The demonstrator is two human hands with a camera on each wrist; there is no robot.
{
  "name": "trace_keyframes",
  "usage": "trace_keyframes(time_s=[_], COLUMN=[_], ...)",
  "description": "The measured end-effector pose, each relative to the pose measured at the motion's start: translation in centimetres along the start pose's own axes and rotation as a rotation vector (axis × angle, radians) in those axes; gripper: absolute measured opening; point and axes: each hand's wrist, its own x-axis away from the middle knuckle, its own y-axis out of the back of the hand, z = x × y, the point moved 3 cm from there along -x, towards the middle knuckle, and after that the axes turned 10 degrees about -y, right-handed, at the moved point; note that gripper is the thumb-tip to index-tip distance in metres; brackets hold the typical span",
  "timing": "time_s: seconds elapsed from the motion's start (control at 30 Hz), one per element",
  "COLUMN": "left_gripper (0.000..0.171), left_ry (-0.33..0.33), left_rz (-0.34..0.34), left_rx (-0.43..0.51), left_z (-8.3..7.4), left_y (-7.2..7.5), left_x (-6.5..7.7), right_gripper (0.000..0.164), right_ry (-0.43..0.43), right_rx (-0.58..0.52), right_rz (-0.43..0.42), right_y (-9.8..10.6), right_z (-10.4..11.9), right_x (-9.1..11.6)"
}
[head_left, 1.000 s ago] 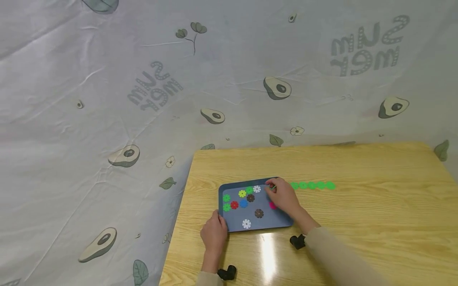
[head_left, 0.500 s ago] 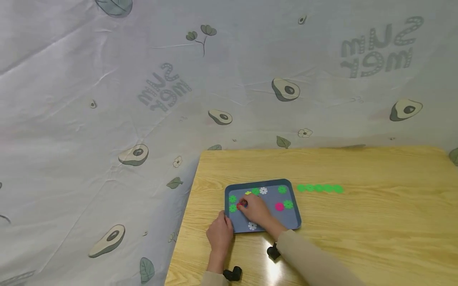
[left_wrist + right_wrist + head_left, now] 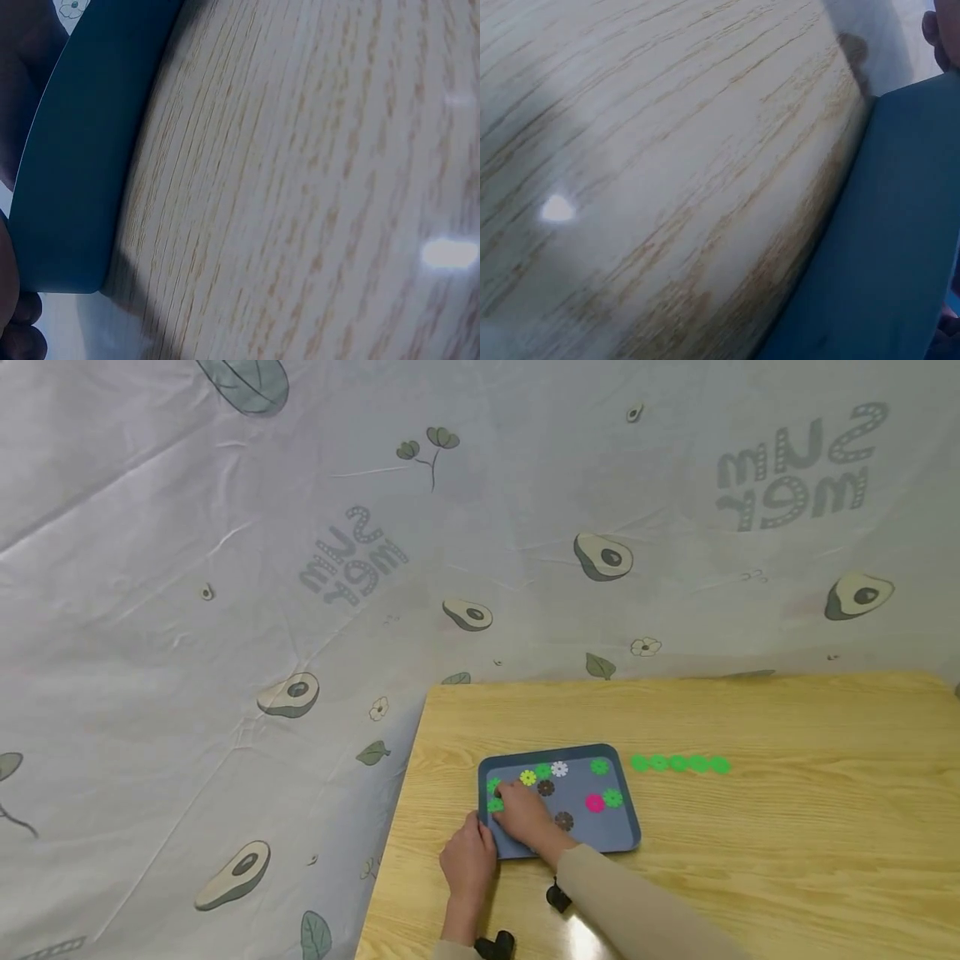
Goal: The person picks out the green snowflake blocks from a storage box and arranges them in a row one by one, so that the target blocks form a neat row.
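The person's right sleeve (image 3: pixel 637 902) was long, plain beige cloth, ending at a straight-edged cuff behind the wrist. The left sleeve (image 3: pixel 456 951), of which only the end showed, was the same beige. The left hand (image 3: pixel 470 856) and right hand (image 3: pixel 525 814) were bare. By the left wrist sat a black camera (image 3: pixel 501 945), stubby, bent and rounded; by the right, a similar black unit (image 3: pixel 558 897), partly covered.

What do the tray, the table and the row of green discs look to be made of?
Tray: probably plastic, though coated metal is possible; smooth finish, with evenly coloured walls and rounded corners.
Table: wood or wood-look laminate, glossy; streaky grain and a bright light reflection.
Row of green discs: likely plastic; uniformly bright colour, but too small to judge the finish.
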Motion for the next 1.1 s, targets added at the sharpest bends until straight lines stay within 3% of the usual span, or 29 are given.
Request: trace_keyframes(time_s=[0.2,0.37,0.53,0.73,0.9,1.1], left_gripper=[0.017,0.019,0.019,0.016,0.015,0.017], left_ry=[-0.015,0.003,0.018,0.001,-0.017,-0.001], left_rz=[-0.022,-0.001,0.007,-0.029,-0.054,-0.028], left_rx=[-0.018,-0.013,-0.006,-0.009,-0.014,0.002], left_z=[0.0,-0.1,-0.1,0.1,0.1,-0.1], left_y=[0.0,-0.1,0.0,-0.1,-0.2,0.0], left_x=[-0.1,-0.1,0.0,0.3,0.4,0.3], right_gripper=[0.03,0.025,0.017,0.011,0.011,0.01], right_ry=[-0.006,-0.003,0.069,0.156,0.166,0.118], right_rx=[0.024,-0.015,-0.057,-0.14,-0.203,-0.274], right_rz=[0.012,0.03,-0.013,-0.06,-0.175,-0.262], right_y=[0.1,0.5,1.1,1.8,3.5,7.3], right_z=[0.1,0.1,0.1,-0.1,-1.2,-3.6], right_x=[-0.2,0.0,0.6,1.1,0.8,-0.2])
